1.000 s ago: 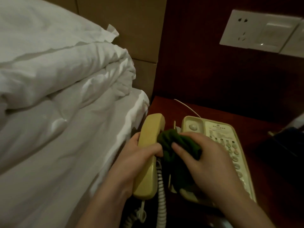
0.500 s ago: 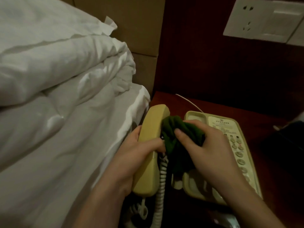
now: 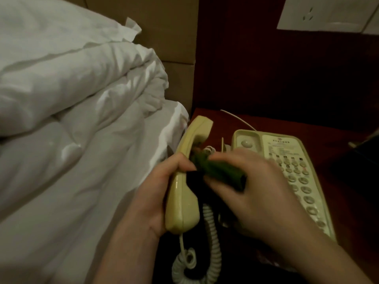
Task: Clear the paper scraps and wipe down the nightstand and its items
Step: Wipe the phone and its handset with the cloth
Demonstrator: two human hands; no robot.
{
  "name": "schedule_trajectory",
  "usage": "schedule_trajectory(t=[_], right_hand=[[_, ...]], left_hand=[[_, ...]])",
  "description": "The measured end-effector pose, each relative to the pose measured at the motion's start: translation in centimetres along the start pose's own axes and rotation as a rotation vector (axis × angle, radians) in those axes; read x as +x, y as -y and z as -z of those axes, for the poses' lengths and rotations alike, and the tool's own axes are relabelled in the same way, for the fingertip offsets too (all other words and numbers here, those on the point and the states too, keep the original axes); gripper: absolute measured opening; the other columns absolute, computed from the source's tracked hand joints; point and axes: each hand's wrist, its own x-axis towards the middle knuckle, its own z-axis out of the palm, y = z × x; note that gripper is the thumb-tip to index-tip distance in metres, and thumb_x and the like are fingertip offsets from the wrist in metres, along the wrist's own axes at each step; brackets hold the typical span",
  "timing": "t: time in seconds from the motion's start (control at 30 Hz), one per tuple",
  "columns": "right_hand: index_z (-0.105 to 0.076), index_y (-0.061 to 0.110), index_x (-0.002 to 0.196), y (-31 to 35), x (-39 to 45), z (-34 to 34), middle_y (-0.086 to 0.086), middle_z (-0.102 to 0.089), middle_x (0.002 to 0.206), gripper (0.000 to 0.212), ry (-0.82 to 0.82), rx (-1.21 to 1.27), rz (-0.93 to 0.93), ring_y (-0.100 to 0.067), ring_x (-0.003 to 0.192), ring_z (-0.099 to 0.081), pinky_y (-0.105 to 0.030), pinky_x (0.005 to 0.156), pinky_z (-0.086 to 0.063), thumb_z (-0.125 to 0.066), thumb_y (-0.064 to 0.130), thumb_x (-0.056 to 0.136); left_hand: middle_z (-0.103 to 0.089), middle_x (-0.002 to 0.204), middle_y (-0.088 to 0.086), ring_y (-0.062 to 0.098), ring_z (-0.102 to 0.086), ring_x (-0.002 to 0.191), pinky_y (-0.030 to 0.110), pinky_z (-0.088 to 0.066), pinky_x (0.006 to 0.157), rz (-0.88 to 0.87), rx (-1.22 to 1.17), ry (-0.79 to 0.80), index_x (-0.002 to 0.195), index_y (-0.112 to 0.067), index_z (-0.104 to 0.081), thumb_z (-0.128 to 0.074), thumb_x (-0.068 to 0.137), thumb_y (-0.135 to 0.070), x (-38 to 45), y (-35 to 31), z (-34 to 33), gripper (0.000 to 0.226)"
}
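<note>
- While rumpled white bedding fills the left half of the frame, the work sits at lower centre and right, on the dark red nightstand.
- Left hand, lower centre: fingers curled round the middle of the cream handset, holding it lifted off its cradle, earpiece end pointing up the frame.
- Handset: hard, smooth plastic, probably light but a bit slippery; the narrow waist where it is held now looks the surest grip. Its coiled cord hangs below and would tug if the handset were pulled far.
- Right hand, just right of it: fingers bunched round a dark green cloth, pressing it against the handset's inner face. The hand is blurred, so finger detail is unclear.
- Cloth: soft and limp, so it likely needs bunching to reach into the recesses.
- Telephone base, right of centre: rests flat on the nightstand, keypad uncovered; presumably light enough to slide when wiped.
- Wall socket plate, upper right.
</note>
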Motion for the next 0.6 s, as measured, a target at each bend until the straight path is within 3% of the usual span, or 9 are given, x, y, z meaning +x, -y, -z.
schedule_trajectory(t=[0.07,0.1,0.17,0.27,0.37,0.43,0.5,0.6], right_hand=[[-0.061,0.049,0.128,0.5,-1.8,-0.2,0.033,-0.049,0.114,0.043,0.203,-0.074,0.04,0.007,0.109,-0.048,-0.011,0.091,-0.038,-0.073,0.037,0.088],[-0.059,0.051,0.13,0.5,-2.5,-0.4,0.032,-0.048,0.117,0.044,0.296,-0.119,0.059,0.006,0.112,-0.047,-0.013,0.095,-0.039,-0.071,0.039,0.089],[-0.058,0.053,0.13,0.2,-3.1,-0.1,0.03,-0.051,0.119,0.043,0.359,-0.115,0.058,0.005,0.113,-0.05,-0.021,0.098,-0.043,-0.071,0.043,0.089],[-0.068,0.054,0.113,-0.8,-2.8,1.8,0.035,-0.061,0.111,0.031,0.182,0.141,-0.077,0.011,0.104,-0.057,-0.019,0.086,-0.05,-0.075,0.044,0.084],[-0.071,0.051,0.104,-2.1,-1.8,3.7,0.025,-0.069,0.105,0.032,-0.05,0.394,-0.258,0.005,0.098,-0.064,-0.015,0.069,-0.056,-0.075,0.046,0.073],[-0.07,0.046,0.11,-2.8,-0.5,4.8,0.02,-0.07,0.104,0.038,-0.143,0.315,-0.273,0.0,0.098,-0.065,-0.02,0.074,-0.056,-0.073,0.05,0.073],[-0.068,0.045,0.115,-3.0,1.7,5.6,0.022,-0.067,0.099,0.039,-0.189,0.148,-0.236,0.002,0.095,-0.063,-0.026,0.077,-0.055,-0.07,0.053,0.077],[-0.066,0.043,0.121,-2.6,5.7,6.0,0.022,-0.064,0.097,0.034,-0.138,-0.033,-0.176,0.002,0.09,-0.062,-0.021,0.07,-0.053,-0.068,0.047,0.088]], left_hand=[[-0.075,0.118,0.022,0.031,-0.076,0.107,0.043,-0.061,0.092,0.017,-0.069,0.022,0.11,-0.005,-0.067,-0.059,0.06,0.002,0.4,0.1,0.2,0.051],[-0.073,0.125,0.025,0.034,-0.074,0.115,0.048,-0.06,0.097,0.012,-0.077,0.017,0.113,-0.006,-0.061,-0.06,0.056,0.003,0.6,0.2,0.5,0.057],[-0.076,0.115,0.025,0.033,-0.078,0.101,0.047,-0.065,0.084,-0.001,-0.036,-0.039,0.111,-0.002,-0.063,-0.06,0.046,0.007,1.2,-0.1,0.8,0.065],[-0.077,0.106,0.02,0.028,-0.076,0.085,0.039,-0.064,0.07,-0.024,0.246,-0.147,0.126,-0.009,-0.07,-0.081,0.049,0.0,0.9,-0.2,0.6,0.078],[-0.078,0.102,0.01,0.028,-0.076,0.085,0.042,-0.06,0.066,-0.076,0.605,-0.439,0.118,-0.038,-0.067,-0.088,0.072,-0.013,0.6,0.6,0.2,0.057],[-0.076,0.102,0.004,0.024,-0.076,0.083,0.045,-0.063,0.07,-0.098,0.659,-0.523,0.106,-0.047,-0.06,-0.091,0.072,-0.019,0.8,1.2,-0.4,0.054],[-0.075,0.101,0.001,0.019,-0.077,0.078,0.042,-0.062,0.07,-0.129,0.672,-0.55,0.107,-0.045,-0.058,-0.094,0.069,-0.023,1.0,1.6,-0.8,0.056],[-0.068,0.103,-0.004,0.019,-0.071,0.088,0.041,-0.059,0.074,-0.145,0.743,-0.596,0.105,-0.041,-0.054,-0.096,0.065,-0.029,1.3,2.2,-1.5,0.059]])
